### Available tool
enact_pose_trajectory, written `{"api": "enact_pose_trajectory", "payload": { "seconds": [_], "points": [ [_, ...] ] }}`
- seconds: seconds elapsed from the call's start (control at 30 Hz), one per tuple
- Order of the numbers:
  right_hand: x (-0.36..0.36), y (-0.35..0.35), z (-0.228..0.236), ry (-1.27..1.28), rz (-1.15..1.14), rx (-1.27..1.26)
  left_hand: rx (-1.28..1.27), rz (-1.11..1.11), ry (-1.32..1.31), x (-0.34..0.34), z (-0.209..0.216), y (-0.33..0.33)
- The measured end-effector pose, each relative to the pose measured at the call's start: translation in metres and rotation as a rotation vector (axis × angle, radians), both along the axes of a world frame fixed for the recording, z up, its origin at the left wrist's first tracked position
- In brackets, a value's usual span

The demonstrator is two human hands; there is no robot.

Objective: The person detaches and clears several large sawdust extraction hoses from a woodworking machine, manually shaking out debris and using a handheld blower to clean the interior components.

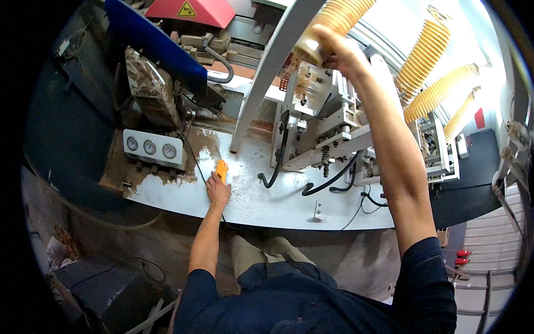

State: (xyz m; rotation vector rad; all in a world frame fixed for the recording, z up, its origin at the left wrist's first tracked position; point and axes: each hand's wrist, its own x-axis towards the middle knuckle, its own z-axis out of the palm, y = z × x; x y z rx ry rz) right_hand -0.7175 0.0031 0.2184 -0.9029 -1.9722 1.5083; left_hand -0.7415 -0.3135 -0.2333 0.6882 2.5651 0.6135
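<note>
My left hand [218, 190] is closed around the lower end of a small orange handheld object [222, 169], low over the white machine bed; its exact kind is hard to make out. Pale dust and shavings lie around it. Far up, my right hand [340, 51] grips the clear lower end of a yellow corrugated dust hose [342, 16]. That hose end sits just above a clear-covered metal housing [310, 83] with brown shavings on it. My right forearm crosses over the metal brackets of the machine.
A white panel with three round gauges [154, 149] stands at the left, beside a dust-caked motor unit [150, 86] and a blue guard [158, 44]. A slanted grey bar [267, 83] rises between my hands. Black hoses [334, 179] loop over the white bed [267, 209]. More yellow hoses [424, 55] hang at the right.
</note>
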Motion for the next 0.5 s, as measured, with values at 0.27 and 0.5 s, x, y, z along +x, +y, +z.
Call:
{"api": "enact_pose_trajectory", "payload": {
  "seconds": [0.27, 0.5],
  "points": [
    [0.003, -0.011, 0.015, -0.033, 0.021, -0.133, 0.311, 0.085, 0.09, 0.01, 0.043, -0.001],
    [0.046, -0.034, 0.029, -0.131, 0.221, 0.183, 0.845, -0.067, -0.118, 0.01, 0.182, 0.027]
  ]
}}
